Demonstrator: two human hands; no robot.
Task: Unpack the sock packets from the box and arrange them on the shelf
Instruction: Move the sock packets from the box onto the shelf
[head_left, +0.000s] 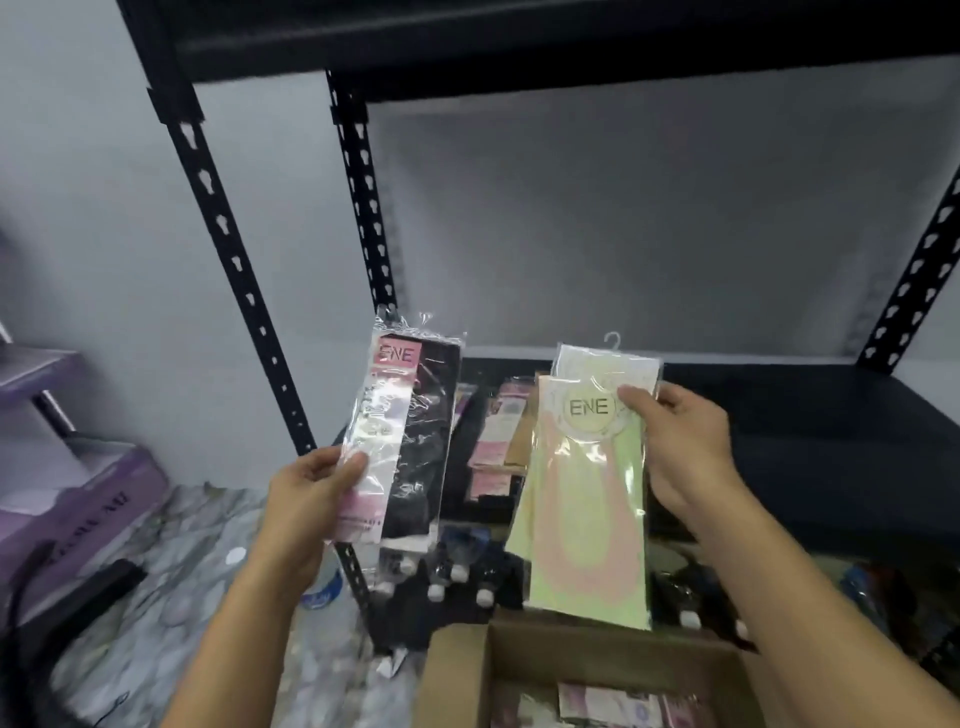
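Both packets look light, floppy and slick in their film, so a pinch at an edge near the stiffer card label should hold best. The left hand (311, 488) pinches the clear plastic packet of black socks with a pink label (415, 441) by its lower left edge. The right hand (680, 447) grips the clear packet of pale yellow-green and pink socks (587, 493) at its upper right edge. Both are held up above the open brown cardboard box (467, 670), in front of the black metal shelf (805, 415)

Two held sock packets (415, 441) (587, 493), one box (457, 670), one shelf (779, 405)
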